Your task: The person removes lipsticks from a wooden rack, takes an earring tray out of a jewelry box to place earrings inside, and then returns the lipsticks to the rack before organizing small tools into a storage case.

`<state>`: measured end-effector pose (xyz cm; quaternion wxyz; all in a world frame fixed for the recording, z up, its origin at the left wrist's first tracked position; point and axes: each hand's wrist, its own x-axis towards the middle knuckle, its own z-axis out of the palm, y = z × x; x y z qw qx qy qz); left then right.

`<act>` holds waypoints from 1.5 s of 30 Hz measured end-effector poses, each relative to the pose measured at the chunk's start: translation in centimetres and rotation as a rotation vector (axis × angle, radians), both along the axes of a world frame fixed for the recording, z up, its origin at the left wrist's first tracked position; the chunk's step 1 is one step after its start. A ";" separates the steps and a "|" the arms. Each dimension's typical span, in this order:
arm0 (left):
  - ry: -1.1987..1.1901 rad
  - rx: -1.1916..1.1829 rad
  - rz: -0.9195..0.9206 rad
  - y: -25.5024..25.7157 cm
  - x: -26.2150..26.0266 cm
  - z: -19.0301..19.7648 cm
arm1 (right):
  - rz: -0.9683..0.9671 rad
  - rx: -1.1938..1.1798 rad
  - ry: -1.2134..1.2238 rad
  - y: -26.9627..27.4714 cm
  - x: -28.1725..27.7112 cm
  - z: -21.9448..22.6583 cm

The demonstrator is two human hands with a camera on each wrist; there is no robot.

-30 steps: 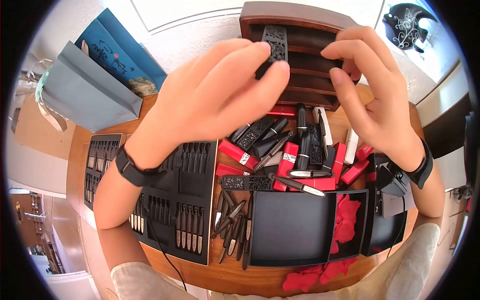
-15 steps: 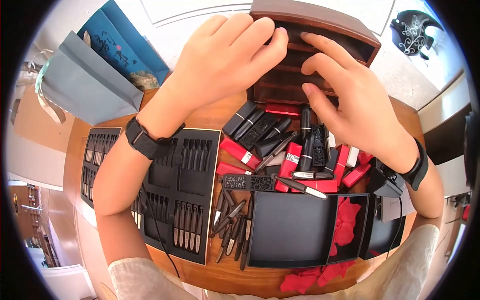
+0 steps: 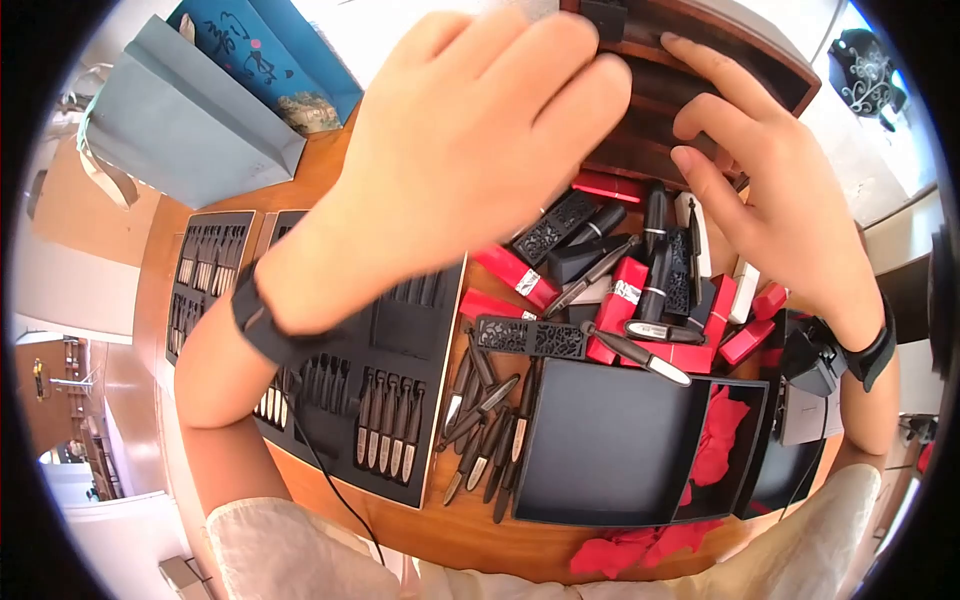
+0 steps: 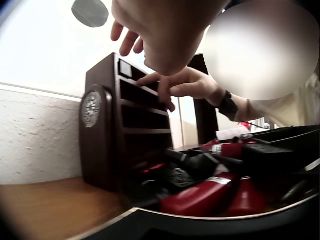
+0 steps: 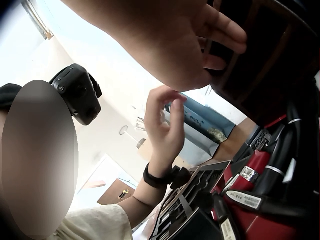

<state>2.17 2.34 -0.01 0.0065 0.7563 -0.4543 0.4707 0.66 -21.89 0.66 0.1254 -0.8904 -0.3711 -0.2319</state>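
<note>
A dark brown wooden cabinet [image 3: 650, 100] with several open shelves stands at the back of the table. In its top compartment sits a black box [image 3: 603, 18], its square end [image 4: 125, 68] showing at the left side of the opening. My left hand [image 3: 470, 130] is raised just left of that box, fingers loosely curled and nothing seen between them. The right hand [image 3: 765, 190] hovers before the shelves, its index finger stretched to a shelf edge and the other fingers bent. Below both hands lies a pile of black carved cases [image 3: 555, 225], red boxes [image 3: 515, 275] and dark tubes [image 3: 655, 215].
Black trays with slotted pens [image 3: 385, 425] lie at left, beside loose pens [image 3: 480, 465]. A black box [image 3: 605, 440] with red petals [image 3: 715, 440] is at front. Blue-grey paper bags [image 3: 200, 110] stand back left. A black cable [image 3: 330, 475] runs over the tray.
The carved black case, in the left hand one second ago, now sits in the cabinet's top compartment, out of the grip. The right hand went toward the shelves, then shifted right in view; the view turned.
</note>
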 end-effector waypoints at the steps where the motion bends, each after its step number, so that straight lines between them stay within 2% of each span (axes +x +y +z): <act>1: 0.170 0.038 0.008 0.2 -1.6 0.2 | -0.010 0.021 0.048 0.2 -0.2 0.1; 3: 0.495 0.190 0.015 1.0 -4.2 1.1 | -0.030 0.056 0.140 0.5 -0.4 0.3; 4: 0.498 0.193 0.013 1.3 -5.0 1.2 | -0.017 0.051 0.134 0.5 -0.3 0.2; 6: 0.839 0.352 0.008 1.7 -6.3 1.4 | -0.044 0.055 0.134 0.7 -0.6 -0.1; 7: 0.835 0.354 0.007 1.9 -6.8 1.4 | -0.067 0.057 0.130 0.7 -0.6 -0.1; 9: 0.995 0.359 -0.006 2.3 -7.5 0.8 | -0.057 0.001 0.084 0.5 -0.7 0.0; 11: 0.993 0.333 -0.018 2.5 -8.0 -0.2 | -0.045 -0.054 0.042 0.3 -0.7 0.0; 17: 0.911 0.477 0.195 3.1 -8.2 -2.4 | -0.049 -0.037 0.084 0.4 -0.7 -0.5; 20: 1.002 0.340 0.189 3.4 -8.0 -1.8 | -0.057 -0.032 0.081 0.0 -0.4 -1.4; 22: 1.151 0.146 0.167 3.6 -7.7 -1.1 | -0.025 -0.015 0.022 -0.3 -0.1 -2.0; 23: 1.151 0.146 0.167 3.5 -7.7 -1.1 | -0.026 -0.015 0.021 -0.3 -0.1 -2.1; 25: 1.145 -0.148 0.022 3.4 -7.7 -1.1 | -0.011 0.004 0.052 -0.2 0.0 -2.2; 27: 1.118 -0.156 0.031 3.2 -8.0 -0.3 | 0.023 0.007 -0.015 0.1 0.2 -2.6; 29: 1.086 -0.198 -0.035 2.8 -8.3 0.2 | 0.057 0.009 -0.083 0.2 0.2 -2.9; 31: 1.057 -0.187 -0.034 2.6 -8.5 0.7 | 0.028 0.087 0.071 -0.1 0.1 -3.0; 32: 0.974 -0.171 -0.054 2.5 -8.6 1.0 | 0.028 0.084 0.067 -0.1 -0.1 -2.8; 34: 0.888 -0.155 -0.078 2.4 -8.6 0.9 | 0.134 0.272 0.074 0.0 -0.6 -2.1; 35: 0.861 -0.188 -0.102 2.3 -8.5 0.7 | 0.131 0.269 0.070 0.1 -1.2 -1.6; 37: 0.829 -0.221 -0.136 2.1 -8.4 0.4 | 0.391 0.256 0.213 0.6 -2.4 -0.7; 39: 0.868 -0.317 -0.139 1.8 -8.4 0.2 | 0.493 0.213 0.206 1.4 -3.6 -0.4; 41: 0.793 -0.267 -0.184 1.4 -8.2 0.2 | 0.459 0.212 0.035 2.1 -4.5 -0.9; 43: 0.705 -0.152 -0.239 1.3 -8.3 0.0 | 0.461 0.104 -0.087 1.8 -5.0 -0.3; 45: 0.691 -0.215 -0.319 1.1 -8.1 -1.0 | 0.458 0.069 -0.149 1.7 -5.4 -0.2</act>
